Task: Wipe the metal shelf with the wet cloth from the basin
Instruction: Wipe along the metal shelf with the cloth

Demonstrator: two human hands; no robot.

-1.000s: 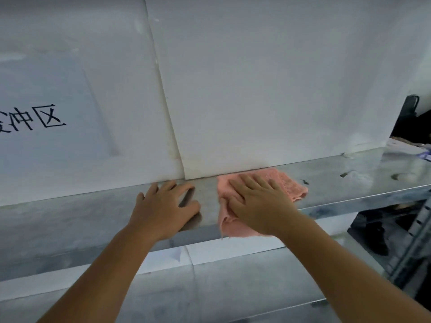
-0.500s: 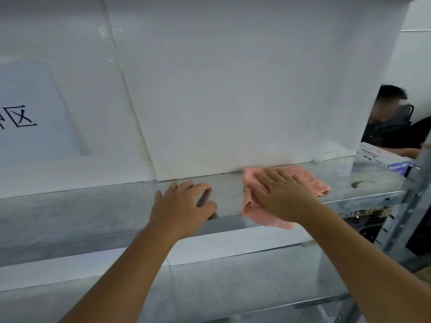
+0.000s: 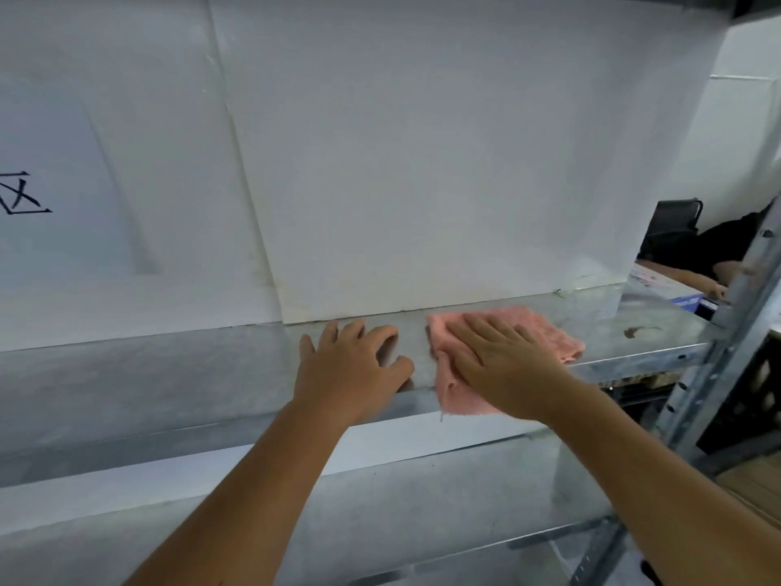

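Observation:
A pink cloth [image 3: 553,336] lies flat on the grey metal shelf [image 3: 169,374], with one corner hanging over the front edge. My right hand [image 3: 503,365] presses palm-down on the cloth, fingers spread. My left hand [image 3: 350,370] rests flat on the bare shelf just left of the cloth, fingers apart, holding nothing. No basin is in view.
White foam boards [image 3: 422,162] stand along the back of the shelf. A dark stain [image 3: 640,331] marks the shelf's right end. The upright post [image 3: 727,332] frames the right side. A lower shelf [image 3: 422,513] runs beneath. Another person's arm [image 3: 701,283] and a box lie beyond, at right.
My right hand has slid the cloth rightward along the shelf toward its right end. My left hand has followed along the shelf beside it.

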